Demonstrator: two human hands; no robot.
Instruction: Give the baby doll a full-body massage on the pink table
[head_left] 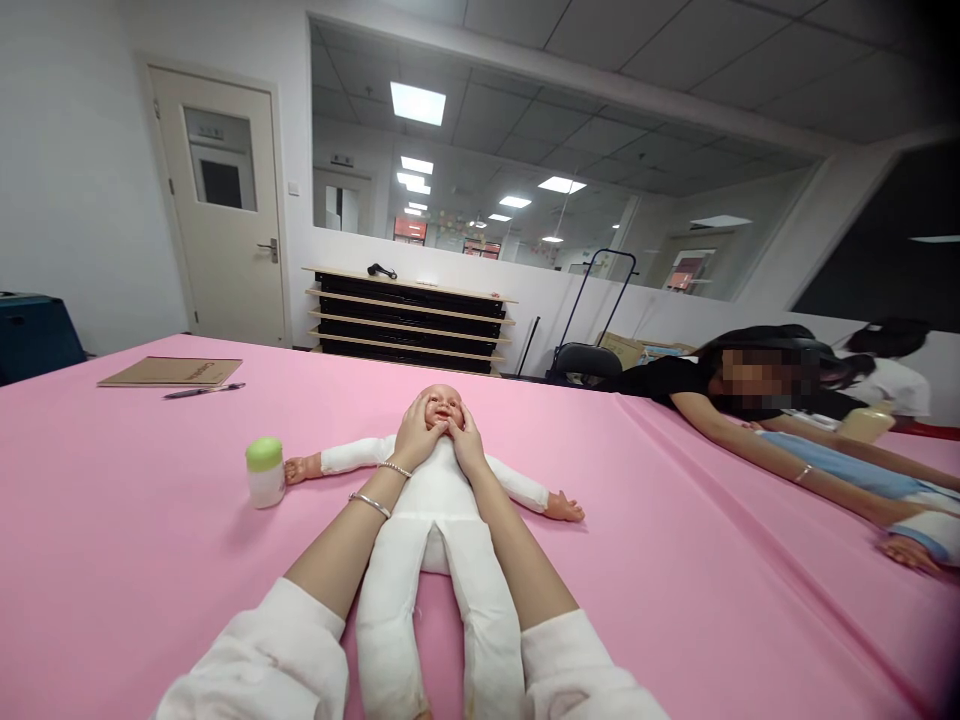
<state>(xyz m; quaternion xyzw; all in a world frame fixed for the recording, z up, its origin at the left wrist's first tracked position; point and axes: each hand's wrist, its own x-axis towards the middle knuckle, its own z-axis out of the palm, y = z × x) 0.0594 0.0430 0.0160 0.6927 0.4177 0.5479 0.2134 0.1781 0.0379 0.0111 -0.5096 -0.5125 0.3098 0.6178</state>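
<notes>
Head view. Clock centred on the doll's trunk, 12 o'clock towards the far edge. The doll [433,492] is laid face up on the pink surface [645,600], head [441,392] at 12, legs [386,610] towards 6, arms [352,456] spread to about 10 and 4. The face is cupped between both hands: one cheek is grasped by the left hand [417,436], the other by the right hand [467,445], thumbs near the chin. A green-lidded jar [265,476] is noted at 9, just beside the doll's hand; contact cannot be told.

Handling, as judged: low weight expected. Trunk and limbs are cloth-covered, probably soft-stuffed and limp. The head appears smooth and firmer, possibly slippery under dry palms. Little fragility is expected, though the neck joint may be weak. Best hold for steadying: palms on both cheeks, as seen. For lifting, support would be needed beneath neck and trunk; the arms should not be pulled.
</notes>
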